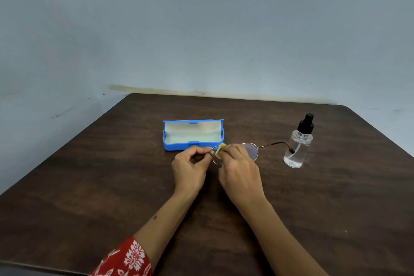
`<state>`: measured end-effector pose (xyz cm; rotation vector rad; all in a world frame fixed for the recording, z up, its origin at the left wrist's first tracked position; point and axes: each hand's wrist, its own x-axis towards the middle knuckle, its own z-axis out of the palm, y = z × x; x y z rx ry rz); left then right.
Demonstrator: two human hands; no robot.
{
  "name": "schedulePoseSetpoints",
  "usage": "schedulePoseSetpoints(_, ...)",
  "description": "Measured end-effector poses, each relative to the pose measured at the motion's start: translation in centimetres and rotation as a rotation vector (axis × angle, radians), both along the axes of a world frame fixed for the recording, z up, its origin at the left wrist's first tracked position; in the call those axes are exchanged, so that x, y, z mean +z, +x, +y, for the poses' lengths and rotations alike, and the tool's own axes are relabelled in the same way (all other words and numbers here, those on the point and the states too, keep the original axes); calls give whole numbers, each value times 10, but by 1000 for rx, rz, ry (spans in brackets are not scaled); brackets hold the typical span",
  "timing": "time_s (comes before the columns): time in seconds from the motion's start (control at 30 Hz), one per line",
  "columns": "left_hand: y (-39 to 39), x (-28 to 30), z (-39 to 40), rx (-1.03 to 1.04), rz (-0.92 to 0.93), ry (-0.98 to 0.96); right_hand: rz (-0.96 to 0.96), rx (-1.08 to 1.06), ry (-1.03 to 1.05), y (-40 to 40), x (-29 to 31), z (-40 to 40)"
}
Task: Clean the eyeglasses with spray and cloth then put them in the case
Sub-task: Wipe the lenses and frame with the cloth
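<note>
- Sleeve [127, 260]: red with white print, on your left forearm at the near edge of the desk [89, 186].
- Left hand [190, 170]: fingers curled, pinching the near temple end of the eyeglasses [252, 151]; it serves as the steadying grip.
- Right hand [240, 172]: fingers closed on a small yellow cloth [220, 149], pressed to the left lens. The 2 hands sit close together.
- Eyeglasses: held just above the desk, the other temple reaching toward the spray bottle [298, 145].
- Step in hand, by judgement: wiping, 1 lens under the cloth.
- Next move calls for: shift the cloth to the uncovered lens, keep your pinch light on the thin frame, then fold both temples.
- Case [192, 144]: blue, lid open, just beyond your hands, pale lining showing.
- Spray bottle: clear, black pump, upright at far right.
</note>
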<state>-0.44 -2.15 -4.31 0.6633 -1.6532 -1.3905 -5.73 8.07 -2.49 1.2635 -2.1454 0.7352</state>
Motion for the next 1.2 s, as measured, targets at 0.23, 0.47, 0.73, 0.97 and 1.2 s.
schedulePoseSetpoints(0.23,-2,-2,-1,5,0,8,-30,54,-1,2,-3,-2)
schedulePoseSetpoints(0.47,-1,-1,0,-3,11,-35,9,-52,-3,-2,-1,-1)
schedulePoseSetpoints(0.73,-2,-3,-3,7,17,-3,15,33,33,1,-3,-2)
schedulePoseSetpoints(0.97,-1,-2,0,-6,16,-62,55,-31,1,-4,-2,-2)
schedulePoseSetpoints(1.2,-1,-3,-2,-6,22,-51,23,35,24,-1,-2,1)
